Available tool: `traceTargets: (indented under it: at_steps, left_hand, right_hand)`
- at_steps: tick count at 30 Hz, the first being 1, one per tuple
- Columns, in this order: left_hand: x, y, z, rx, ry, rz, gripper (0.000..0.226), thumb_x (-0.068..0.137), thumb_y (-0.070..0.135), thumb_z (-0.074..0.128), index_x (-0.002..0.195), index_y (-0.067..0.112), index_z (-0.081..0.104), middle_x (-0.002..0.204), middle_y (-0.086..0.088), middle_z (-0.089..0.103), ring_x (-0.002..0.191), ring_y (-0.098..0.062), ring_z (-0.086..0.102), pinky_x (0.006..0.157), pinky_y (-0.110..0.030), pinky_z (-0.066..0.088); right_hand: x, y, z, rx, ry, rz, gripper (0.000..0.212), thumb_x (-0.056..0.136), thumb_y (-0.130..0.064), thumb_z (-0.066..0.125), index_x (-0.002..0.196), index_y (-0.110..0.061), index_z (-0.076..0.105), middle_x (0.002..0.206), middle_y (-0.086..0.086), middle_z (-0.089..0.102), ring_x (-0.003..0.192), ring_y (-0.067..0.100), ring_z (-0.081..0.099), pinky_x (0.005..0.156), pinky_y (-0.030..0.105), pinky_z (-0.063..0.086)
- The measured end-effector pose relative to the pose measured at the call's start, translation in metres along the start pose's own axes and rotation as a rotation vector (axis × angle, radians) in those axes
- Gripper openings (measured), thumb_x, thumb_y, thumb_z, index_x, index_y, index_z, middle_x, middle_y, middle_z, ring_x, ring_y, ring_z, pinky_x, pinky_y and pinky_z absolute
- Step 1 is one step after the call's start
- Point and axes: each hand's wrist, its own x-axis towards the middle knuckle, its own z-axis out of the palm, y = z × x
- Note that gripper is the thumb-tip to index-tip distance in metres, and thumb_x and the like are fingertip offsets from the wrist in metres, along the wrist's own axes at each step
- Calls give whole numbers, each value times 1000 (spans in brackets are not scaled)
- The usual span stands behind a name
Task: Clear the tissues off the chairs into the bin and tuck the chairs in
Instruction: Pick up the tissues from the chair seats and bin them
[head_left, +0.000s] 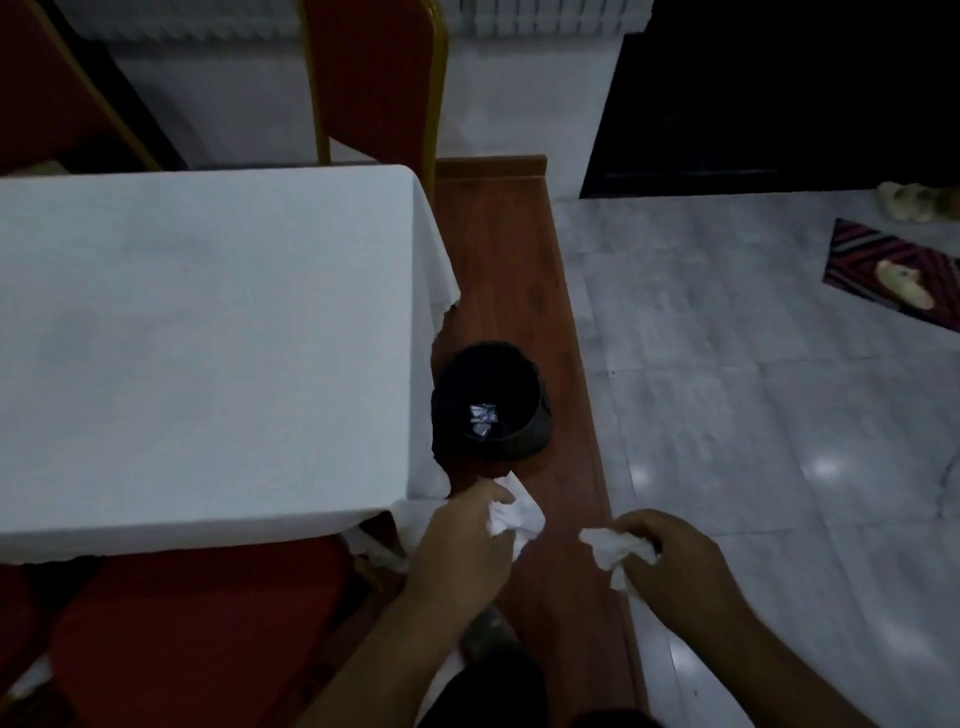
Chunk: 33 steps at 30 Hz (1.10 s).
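Clutching crumpled tissues, the left hand (467, 540) is gripping one wad (514, 512) near the bin (491, 402); the right hand (675, 556) is gripping another (610, 551), farther off. Both should probably be reaching over the open rim before releasing; a red chair (197, 623) is waiting untucked.

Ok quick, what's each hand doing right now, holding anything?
Left hand: closed on a crumpled white tissue.
Right hand: closed on another crumpled tissue.

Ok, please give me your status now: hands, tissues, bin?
Left hand shut on crumpled tissue. Right hand shut on second tissue. Black bin open on floor just ahead, beside table corner. Path clear.
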Motion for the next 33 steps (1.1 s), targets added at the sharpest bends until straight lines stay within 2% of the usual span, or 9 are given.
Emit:
traceTargets:
  at_steps: [4, 7, 13, 15, 19, 23, 26, 29, 33]
  left_hand:
    - [54, -2, 34, 35, 42, -7, 21, 89, 6, 51, 91, 6, 72, 85, -1, 68, 81, -15, 68, 75, -23, 52]
    - [97, -3, 45, -65, 69, -237, 24, 89, 8, 60, 112, 11, 67, 107, -1, 65, 100, -15, 61, 87, -21, 45]
    - [213, -43, 96, -223, 111, -473, 31, 87, 7, 64, 118, 10, 64, 117, 1, 62, 109, -15, 58, 94, -28, 46]
    - [257, -68, 117, -267, 140, -583, 40, 84, 9, 68, 123, 12, 60, 121, 1, 60, 113, -17, 57, 97, -33, 47]
    - [351, -121, 160, -333, 145, -802, 46, 85, 18, 74, 127, 5, 59, 127, -14, 62, 117, -32, 58, 103, -42, 47]
    - [431, -168, 186, -389, 138, -828, 57, 88, 36, 71, 136, 12, 53, 133, -14, 59, 117, -34, 59, 99, -43, 50]
    - [464, -190, 192, -448, 72, -913, 66, 94, 47, 55, 150, 20, 33, 149, -13, 44, 127, -37, 48, 105, -48, 44]
    - [460, -190, 189, -490, 12, -887, 55, 99, 42, 46, 148, 16, 39, 149, -14, 44, 124, -31, 49, 106, -41, 40]
    - [406, -154, 167, -335, -28, -724, 43, 96, 34, 50, 135, 16, 53, 126, -5, 60, 111, -27, 57, 91, -31, 40]
  right_hand:
    - [58, -2, 0, 28, -60, 71, 27, 81, 0, 68, 99, -19, 73, 100, 2, 71, 90, 16, 68, 71, 22, 56]
    - [112, -14, 8, 37, -103, 78, 25, 80, -3, 71, 99, -18, 73, 101, 2, 70, 91, 15, 67, 78, 28, 57]
    - [274, -9, 69, 90, -144, 123, 22, 87, -12, 69, 100, -30, 64, 95, -7, 62, 74, -3, 57, 48, 8, 45]
    - [333, -1, 103, 129, -161, 207, 19, 89, -18, 68, 97, -33, 60, 97, -7, 62, 76, -2, 56, 54, 11, 43]
    - [435, 19, 171, 236, -221, 358, 18, 89, -28, 70, 100, -14, 66, 101, 7, 68, 95, 26, 67, 85, 43, 58]
    - [502, 34, 214, 263, -298, 401, 27, 91, -37, 66, 96, -10, 61, 81, 4, 57, 72, 23, 60, 59, 29, 47]
    - [528, 39, 224, 207, -366, 389, 42, 92, -35, 61, 127, -11, 57, 115, 8, 62, 107, 31, 62, 77, 31, 45]
    - [520, 42, 214, 60, -443, 311, 49, 93, -30, 60, 137, -10, 51, 135, 12, 58, 123, 31, 55, 82, 25, 35]
    - [477, 35, 178, -118, -490, 136, 28, 94, -20, 58, 113, 1, 62, 103, 18, 62, 93, 25, 57, 77, 30, 39]
